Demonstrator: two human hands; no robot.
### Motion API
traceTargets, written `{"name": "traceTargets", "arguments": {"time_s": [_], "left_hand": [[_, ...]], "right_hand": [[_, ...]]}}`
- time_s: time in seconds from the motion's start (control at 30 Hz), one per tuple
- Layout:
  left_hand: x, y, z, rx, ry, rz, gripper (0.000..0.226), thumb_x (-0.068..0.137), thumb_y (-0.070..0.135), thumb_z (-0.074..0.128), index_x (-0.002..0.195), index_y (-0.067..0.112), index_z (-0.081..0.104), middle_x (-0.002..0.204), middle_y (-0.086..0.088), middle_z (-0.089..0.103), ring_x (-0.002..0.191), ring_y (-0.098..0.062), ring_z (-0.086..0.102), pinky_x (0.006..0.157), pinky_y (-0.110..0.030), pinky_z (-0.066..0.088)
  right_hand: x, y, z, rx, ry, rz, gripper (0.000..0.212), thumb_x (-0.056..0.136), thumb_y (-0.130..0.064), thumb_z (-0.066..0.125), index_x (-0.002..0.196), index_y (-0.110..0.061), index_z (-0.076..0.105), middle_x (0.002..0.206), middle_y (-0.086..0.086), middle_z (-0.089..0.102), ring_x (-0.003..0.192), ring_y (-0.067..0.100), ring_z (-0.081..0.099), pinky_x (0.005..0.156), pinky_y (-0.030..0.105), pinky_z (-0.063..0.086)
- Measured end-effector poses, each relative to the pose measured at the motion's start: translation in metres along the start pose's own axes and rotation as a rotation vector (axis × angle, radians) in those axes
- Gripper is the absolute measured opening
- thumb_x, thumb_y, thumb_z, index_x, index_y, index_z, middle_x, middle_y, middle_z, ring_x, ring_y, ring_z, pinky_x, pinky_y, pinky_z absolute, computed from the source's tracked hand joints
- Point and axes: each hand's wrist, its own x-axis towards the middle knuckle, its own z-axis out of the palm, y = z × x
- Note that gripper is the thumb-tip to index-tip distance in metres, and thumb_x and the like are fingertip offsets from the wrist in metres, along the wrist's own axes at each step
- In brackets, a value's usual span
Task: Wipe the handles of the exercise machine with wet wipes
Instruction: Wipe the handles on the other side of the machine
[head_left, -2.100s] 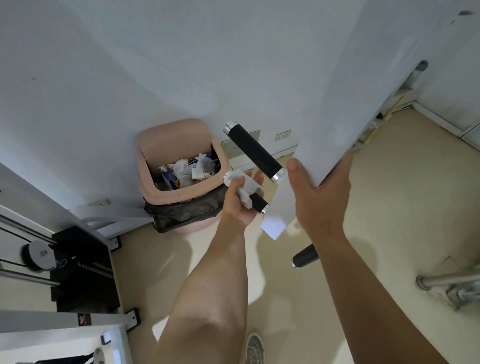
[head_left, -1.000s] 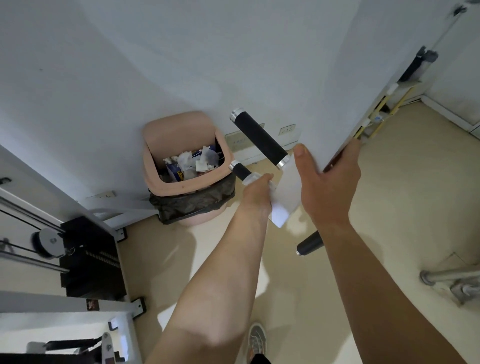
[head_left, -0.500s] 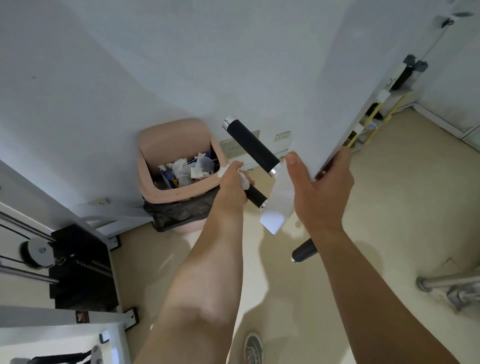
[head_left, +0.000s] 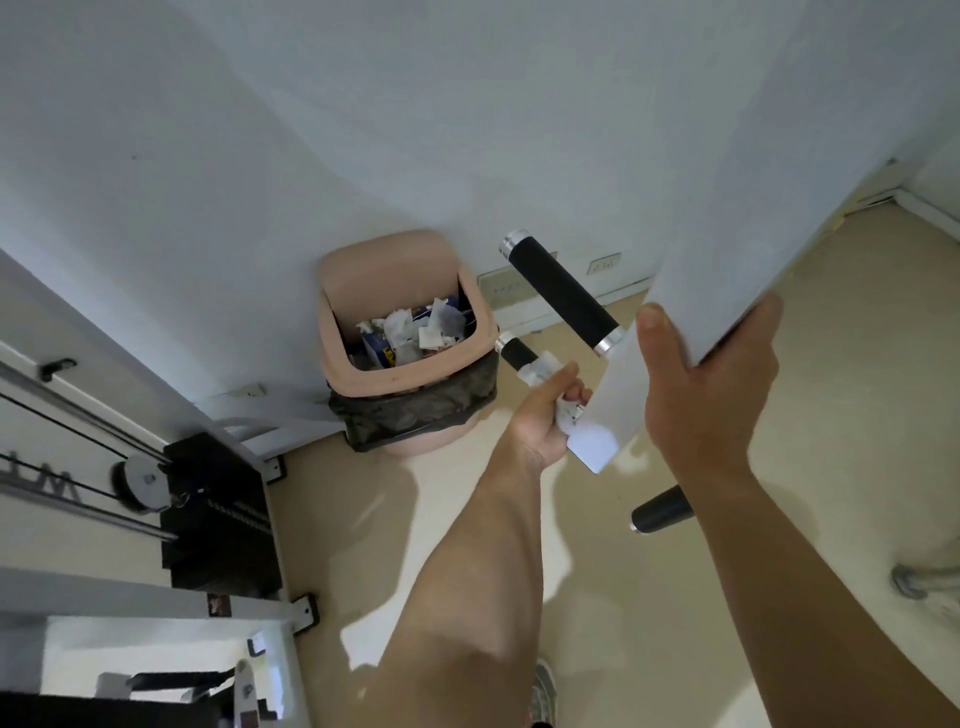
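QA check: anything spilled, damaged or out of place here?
Nothing stands out. Rubbish sits inside the pink plastic bin; left hand wraps the white wet wipe round the lower black handle; right hand grips the white machine panel.

text | machine frame (head_left: 52, 486) | large partial letters, upside down, not legible

We count three black-gripped handles: an upper handle (head_left: 558, 296), a middle handle (head_left: 514, 352) and a lower handle (head_left: 662, 510). We count two hands, a left hand (head_left: 541, 418) and a right hand (head_left: 706, 395), and one wet wipe (head_left: 541, 370). We see one white beam (head_left: 753, 234), one pink waste bin (head_left: 384, 265) with one black liner bag (head_left: 415, 410), one weight stack (head_left: 218, 519) and one pulley wheel (head_left: 141, 480). We also count two wall plates we can tell as sockets, a larger socket plate (head_left: 506, 288) and a smaller socket plate (head_left: 605, 264), and one shoe (head_left: 545, 691).
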Motion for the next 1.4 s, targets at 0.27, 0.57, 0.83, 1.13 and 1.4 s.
{"name": "traceTargets", "arguments": {"time_s": [0.27,0.57,0.83,1.13,1.4], "left_hand": [[-0.004,-0.002,-0.007,0.090,-0.072,-0.011,0.036,0.065,0.026,0.094,0.065,0.016,0.059,0.064,0.002,0.062,0.068,-0.015,0.065,0.078,-0.032,0.050],[0.013,0.014,0.037,0.227,0.459,-0.084,0.054,0.061,0.033,0.081,0.109,0.012,0.068,0.094,-0.007,0.078,0.094,-0.027,0.076,0.092,-0.044,0.057],[0.021,0.030,-0.003,-0.303,-0.026,0.129,0.046,0.083,0.017,0.077,0.060,0.024,0.038,0.048,0.008,0.038,0.041,-0.007,0.040,0.056,-0.025,0.048],[0.021,0.044,0.032,0.238,0.533,0.099,0.015,0.091,0.025,0.063,0.100,0.016,0.056,0.074,0.000,0.054,0.060,-0.014,0.053,0.064,-0.026,0.048],[0.014,0.000,0.007,0.118,0.167,-0.039,0.057,0.060,0.031,0.098,0.098,0.014,0.060,0.103,-0.010,0.054,0.096,-0.029,0.058,0.094,-0.044,0.052]], "right_hand": [[-0.002,0.004,0.001,0.007,0.005,0.001,0.061,0.073,-0.056,0.067,0.111,-0.013,0.047,0.096,-0.009,0.061,0.082,0.000,0.059,0.068,0.010,0.043],[0.003,0.005,0.000,-0.003,0.003,-0.017,0.054,0.074,-0.058,0.069,0.106,-0.023,0.044,0.099,-0.001,0.063,0.083,0.016,0.062,0.067,0.014,0.045],[0.001,0.004,0.000,-0.008,-0.003,0.007,0.056,0.071,-0.062,0.068,0.101,-0.021,0.046,0.094,0.001,0.064,0.080,0.018,0.064,0.065,0.027,0.052],[0.003,0.001,0.003,-0.033,0.025,-0.005,0.054,0.072,-0.061,0.066,0.097,-0.019,0.041,0.090,0.002,0.061,0.079,0.021,0.060,0.066,0.029,0.049],[0.001,0.000,0.007,-0.066,0.069,-0.036,0.059,0.076,-0.064,0.060,0.102,-0.015,0.041,0.094,0.002,0.058,0.080,0.024,0.059,0.068,0.033,0.047]]}}
